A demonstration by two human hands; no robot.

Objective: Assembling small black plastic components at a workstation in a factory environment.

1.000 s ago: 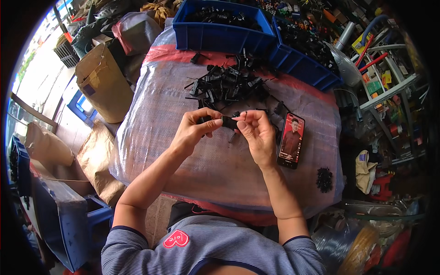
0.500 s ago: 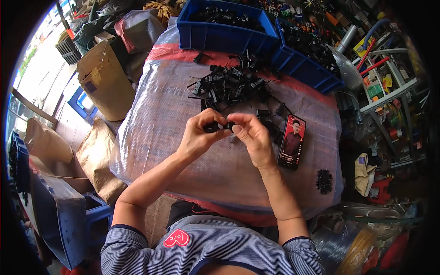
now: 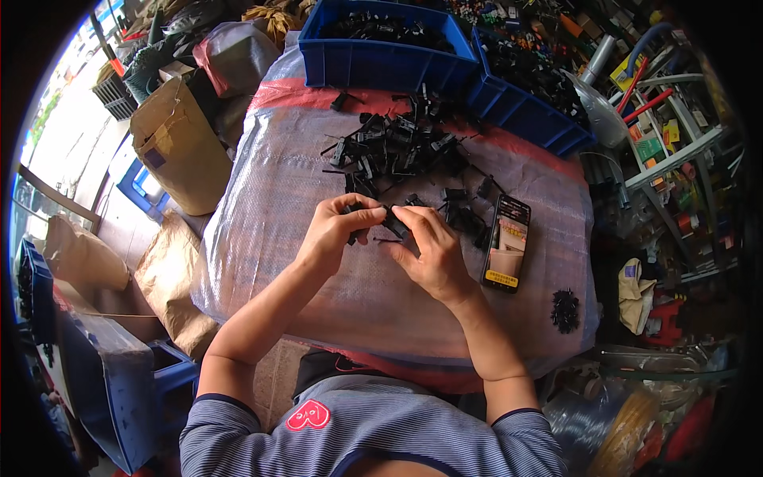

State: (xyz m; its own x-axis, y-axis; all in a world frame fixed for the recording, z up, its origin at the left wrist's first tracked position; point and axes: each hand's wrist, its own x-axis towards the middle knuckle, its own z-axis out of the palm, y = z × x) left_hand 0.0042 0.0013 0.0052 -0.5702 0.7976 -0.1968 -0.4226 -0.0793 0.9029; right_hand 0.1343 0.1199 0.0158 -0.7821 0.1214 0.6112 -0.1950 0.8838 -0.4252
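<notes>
Both my hands meet over the middle of the covered table, just on the near side of a pile of small black plastic parts (image 3: 397, 147). My left hand (image 3: 332, 230) is closed, thumb and fingers pinching a black plastic part, with more black showing in its curled fingers. Held from the other side, a black plastic part (image 3: 395, 225) sits between the thumb and fingers of my right hand (image 3: 429, 246). The hands nearly touch at the fingertips. Fingers cover most of these parts, so their exact shape cannot be made out.
Two blue bins (image 3: 389, 60) of black parts stand at the far edge. A smartphone (image 3: 507, 242) lies right of my hands, with a small heap of tiny black pieces (image 3: 565, 311) nearer the right edge. A paper sack (image 3: 181, 143) stands left; metal shelving (image 3: 675, 163) is right.
My right hand has turned, its fingers now reaching over the part, and a black part shows more plainly beneath them. My left thumb now lies straighter across. The phone's picture has changed.
</notes>
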